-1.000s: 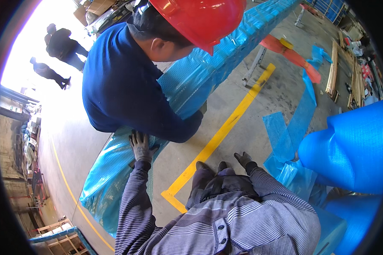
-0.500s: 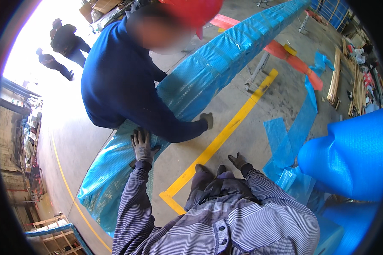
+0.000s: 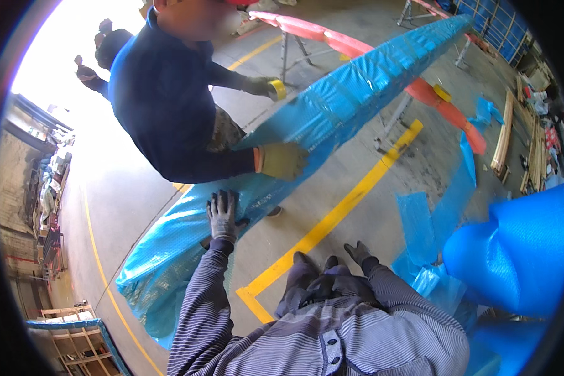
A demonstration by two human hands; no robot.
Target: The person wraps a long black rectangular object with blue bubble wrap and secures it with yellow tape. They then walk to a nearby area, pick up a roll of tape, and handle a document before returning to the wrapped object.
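Observation:
A long piece wrapped in blue bubble wrap (image 3: pixel 332 103) runs diagonally from the near left to the far right. My gloved left hand (image 3: pixel 223 216) lies flat on its near end, fingers spread. My right hand (image 3: pixel 358 252), also gloved, hangs over the floor with its fingers apart and holds nothing. Across the wrapped piece stands a co-worker in a dark blue top (image 3: pixel 169 94). One of the co-worker's gloved hands (image 3: pixel 283 161) rests on the wrap just beyond my left hand; the other holds a yellow tape roll (image 3: pixel 278 89).
Pink-wrapped supports (image 3: pixel 432 100) on metal trestle legs (image 3: pixel 396 119) bear the long piece. Big blue wrap rolls (image 3: pixel 514 254) stand at my right, beside loose blue strips (image 3: pixel 417 225). Wooden strips (image 3: pixel 503 135) lie at the far right. A wooden frame (image 3: pixel 81 344) is at lower left.
The co-worker has straightened up and moved back; one hand went from beneath the wrapped piece to its top, and the other now shows with tape. My left hand stays on the wrap.

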